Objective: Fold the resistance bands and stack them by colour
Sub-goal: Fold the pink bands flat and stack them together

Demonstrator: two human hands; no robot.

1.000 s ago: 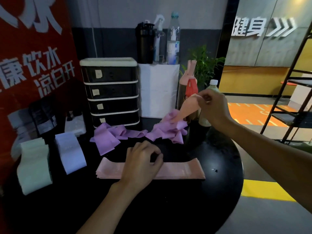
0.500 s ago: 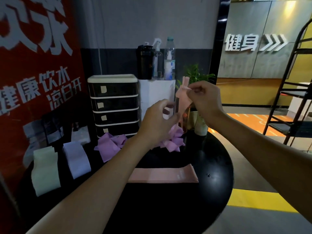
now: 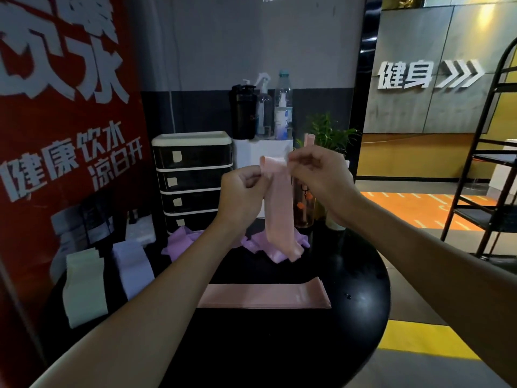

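A pink resistance band (image 3: 279, 208) hangs in the air above the round black table (image 3: 361, 312). My left hand (image 3: 242, 196) and my right hand (image 3: 319, 177) pinch its top edge from either side. The band's lower end dangles over a crumpled purple band (image 3: 263, 245). A folded pink band (image 3: 265, 296) lies flat on the table below. At the left lie a folded pale green band (image 3: 84, 287) and a folded white-lilac band (image 3: 133, 266).
A black drawer unit (image 3: 193, 180) stands at the table's back. Beside it is a white box (image 3: 263, 152) carrying bottles, with a plant (image 3: 330, 133) to its right. A red banner (image 3: 64, 135) fills the left. A black metal rack (image 3: 492, 177) stands at the right.
My left hand left the folded pink band on the table and rose to take the hanging pink band. Both hands now hold its top edge spread between them.
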